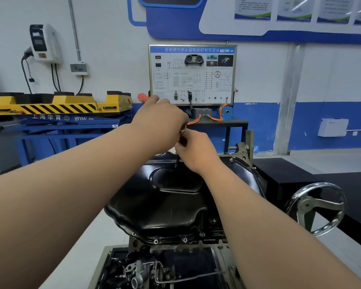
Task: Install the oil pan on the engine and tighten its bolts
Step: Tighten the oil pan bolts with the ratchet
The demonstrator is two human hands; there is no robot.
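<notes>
The black oil pan (pixel 175 197) sits on the upturned engine, which is mounted on a stand. Several bolts (pixel 156 241) show along its near flange. Over the pan's far edge both hands meet on an upright tool (pixel 182 138) with a metal top, whose thin dark shaft (pixel 177 161) runs down to the far flange. My left hand (pixel 161 119) grips the top of the tool from above. My right hand (pixel 196 152) curls round the tool lower down. The tool's tip and the bolt under it are hidden.
A chrome handwheel (pixel 317 207) sticks out of the stand at the right, beside a black bench (pixel 290 176). Loose engine parts (pixel 138 272) lie in the tray below the engine. A yellow and blue lift table (pixel 56 109) stands at the left and a training board (pixel 192 74) behind.
</notes>
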